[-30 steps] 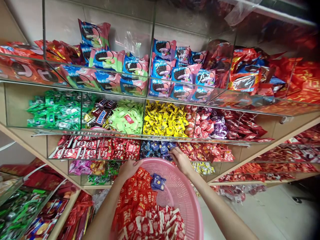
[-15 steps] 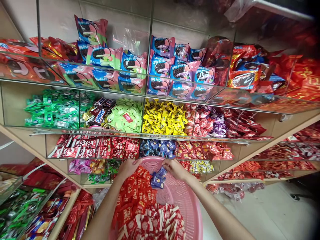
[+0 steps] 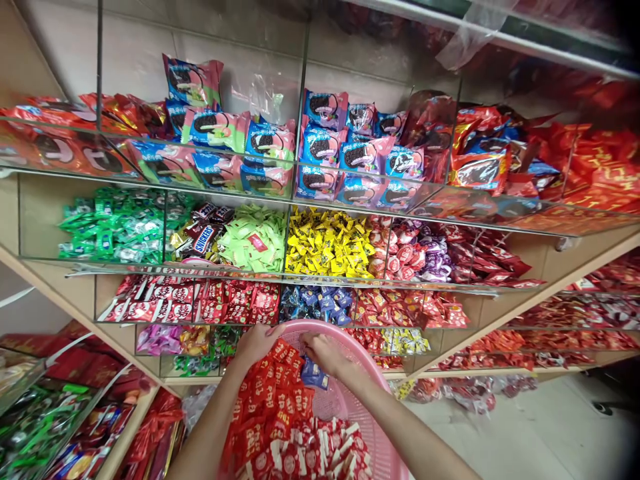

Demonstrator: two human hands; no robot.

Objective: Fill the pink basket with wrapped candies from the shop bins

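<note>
A pink plastic basket (image 3: 367, 373) is held below the shelves, and my left hand (image 3: 257, 343) grips its rim at the upper left. Inside the basket lie orange-red packets (image 3: 275, 393) on the left, red-and-white wrapped candies (image 3: 305, 450) at the bottom and a few blue packets (image 3: 314, 375) near the top. My right hand (image 3: 323, 353) is over the basket just above the blue packets, its fingers curled together. Whatever those fingers may hold is too small or hidden to make out.
Glass-fronted shelves hold yellow candies (image 3: 330, 243), light green packets (image 3: 253, 240), green candies (image 3: 115, 227) and Oreo packs (image 3: 320, 143). Blue candies (image 3: 317, 303) fill a compartment just beyond the basket. Another angled rack (image 3: 135, 427) stands at lower left.
My right hand has moved left and slightly down, from the basket's upper right rim to over the blue packets. The view has shifted a little, while my left hand keeps its grip on the rim.
</note>
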